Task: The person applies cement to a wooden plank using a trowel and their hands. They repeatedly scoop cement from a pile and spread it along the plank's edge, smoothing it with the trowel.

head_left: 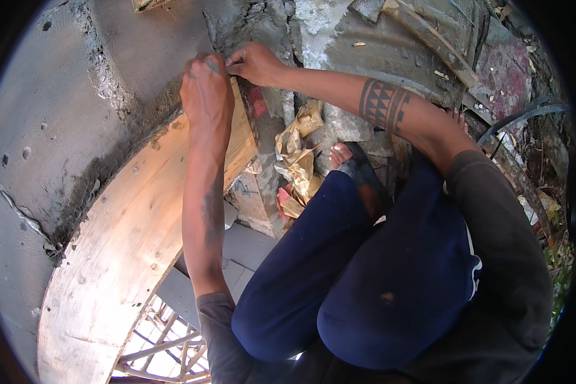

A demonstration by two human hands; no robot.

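Close together at the far end of the wooden plank (123, 237), both my hands are closed. My left hand (208, 86), with grey smears on its knuckles, is curled into a fist over the plank's end, against the grey cement wall (51, 96). Just right of it, my right hand (257, 64) has its thumb and fingers pinched together, close to the left knuckles. Whatever either hand holds is hidden or too small to make out. The plank lies along the foot of the wall, which has a rough, patchy seam.
Crumpled brown paper (299, 153) lies between the plank and my sandalled foot (342, 155). A wooden strip (432, 43) rests on a grey sheet at the far right, near a black hose (525, 115). Below the plank, an open gap shows a lattice of poles (166, 345).
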